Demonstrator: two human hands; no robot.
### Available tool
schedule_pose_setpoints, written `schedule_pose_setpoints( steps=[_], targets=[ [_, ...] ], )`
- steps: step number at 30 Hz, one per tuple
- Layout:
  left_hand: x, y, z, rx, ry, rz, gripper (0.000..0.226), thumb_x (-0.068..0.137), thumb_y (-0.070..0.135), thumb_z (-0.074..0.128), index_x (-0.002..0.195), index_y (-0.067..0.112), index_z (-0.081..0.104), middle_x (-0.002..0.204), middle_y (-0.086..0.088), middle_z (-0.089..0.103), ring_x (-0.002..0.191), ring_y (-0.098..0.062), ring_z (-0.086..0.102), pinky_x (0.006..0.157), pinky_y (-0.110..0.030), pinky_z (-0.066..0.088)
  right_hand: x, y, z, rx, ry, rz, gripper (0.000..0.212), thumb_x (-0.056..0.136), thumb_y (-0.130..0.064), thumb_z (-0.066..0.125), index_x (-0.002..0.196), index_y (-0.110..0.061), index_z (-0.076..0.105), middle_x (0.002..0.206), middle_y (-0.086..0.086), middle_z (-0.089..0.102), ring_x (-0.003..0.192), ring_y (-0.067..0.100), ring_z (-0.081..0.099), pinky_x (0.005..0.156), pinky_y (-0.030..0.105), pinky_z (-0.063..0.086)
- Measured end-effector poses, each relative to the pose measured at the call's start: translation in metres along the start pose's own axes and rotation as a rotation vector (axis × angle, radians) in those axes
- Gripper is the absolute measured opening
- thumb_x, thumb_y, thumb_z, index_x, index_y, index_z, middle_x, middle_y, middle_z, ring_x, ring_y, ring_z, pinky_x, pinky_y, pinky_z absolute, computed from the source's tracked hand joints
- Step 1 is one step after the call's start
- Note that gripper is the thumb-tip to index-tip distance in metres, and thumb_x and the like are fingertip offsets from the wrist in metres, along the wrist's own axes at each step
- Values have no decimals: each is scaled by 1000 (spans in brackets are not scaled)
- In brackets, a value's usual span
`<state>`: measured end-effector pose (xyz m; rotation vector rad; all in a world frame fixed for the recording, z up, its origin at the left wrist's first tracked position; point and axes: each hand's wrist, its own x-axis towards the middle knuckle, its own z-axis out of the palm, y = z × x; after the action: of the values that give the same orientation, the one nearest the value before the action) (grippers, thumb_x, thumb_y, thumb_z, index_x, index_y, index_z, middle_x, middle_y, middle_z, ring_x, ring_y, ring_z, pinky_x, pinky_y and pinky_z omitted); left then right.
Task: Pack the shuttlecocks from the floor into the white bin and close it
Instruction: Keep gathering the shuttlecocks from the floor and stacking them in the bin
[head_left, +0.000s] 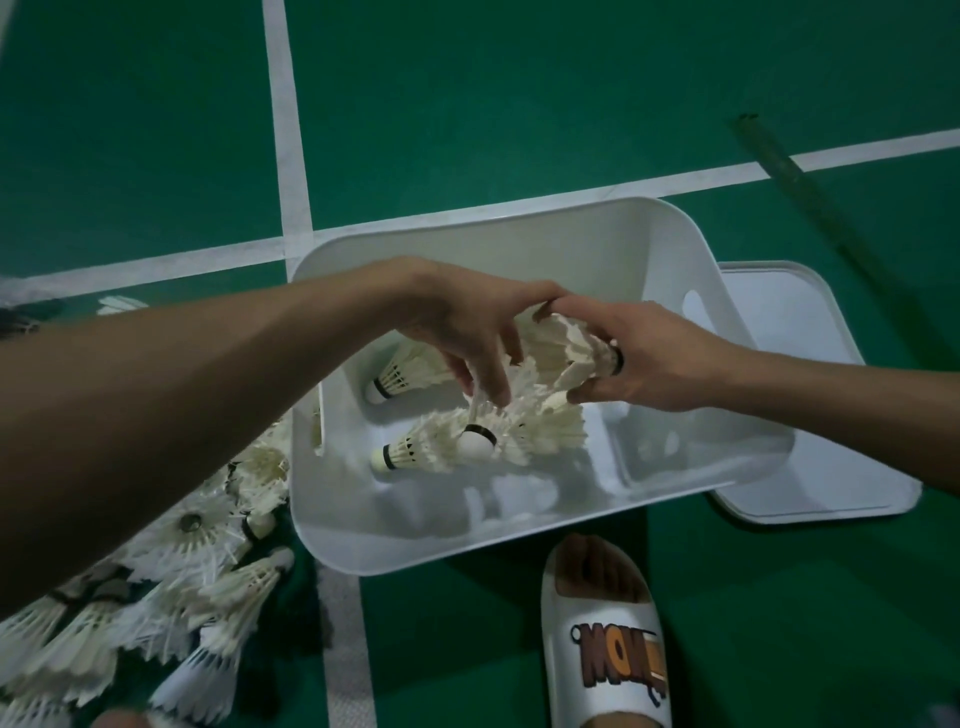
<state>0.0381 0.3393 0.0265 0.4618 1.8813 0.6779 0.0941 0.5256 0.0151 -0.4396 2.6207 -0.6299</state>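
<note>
The white bin (519, 540) stands open on the green court floor. Both my hands hang over its middle. My right hand (649, 358) grips a shuttlecock (571, 353) by its feather skirt. My left hand (462, 322) reaches down with fingers loosely spread, their tips touching the feathers of a shuttlecock (478, 436) that hangs just below them. Several shuttlecocks (410, 452) lie on the bin's bottom. A heap of shuttlecocks (156, 597) lies on the floor left of the bin, partly hidden by my left forearm.
The bin's white lid (810, 467) lies flat on the floor under the bin's right side. A foot in a white slipper (602, 639) stands just in front of the bin. White court lines (285, 119) cross behind the bin. A dark pole (800, 187) lies at the back right.
</note>
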Motion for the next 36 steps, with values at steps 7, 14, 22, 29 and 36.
schedule_pose_setpoints(
  steps=[7,14,22,29,36],
  targets=[
    [11,6,-2,161,-151,-166,120,68,-11,74,142,58,8,109,-17,52,87,-34,64,66,-44,60,-4,25,2,-115,-136,90,79,82,-21,74,145,-34,29,117,0,56,95,13,52,73,18,31],
    [37,10,25,590,-295,-246,124,70,1,79,138,62,-5,143,-22,37,85,-29,67,67,-41,60,8,30,4,-24,-86,270,72,77,-15,75,136,-36,39,82,2,64,56,11,64,50,25,52],
    [53,17,36,765,-291,-211,120,73,9,79,139,61,-7,145,-17,38,64,-15,66,54,-24,57,16,42,11,-71,-22,330,83,62,4,73,132,-31,47,109,7,48,60,9,53,39,18,40],
    [50,14,27,642,-282,-207,112,73,-2,76,140,58,9,128,-18,43,77,-27,65,67,-41,60,11,37,20,-106,-50,341,69,67,-30,84,126,-26,49,112,5,60,87,20,52,71,27,41],
    [46,10,23,617,-268,-186,110,74,-4,75,140,57,11,123,-13,43,70,-19,57,71,-43,59,8,38,31,-180,-39,400,68,67,-43,83,115,-19,41,103,13,63,83,29,55,68,32,43]
  ],
)
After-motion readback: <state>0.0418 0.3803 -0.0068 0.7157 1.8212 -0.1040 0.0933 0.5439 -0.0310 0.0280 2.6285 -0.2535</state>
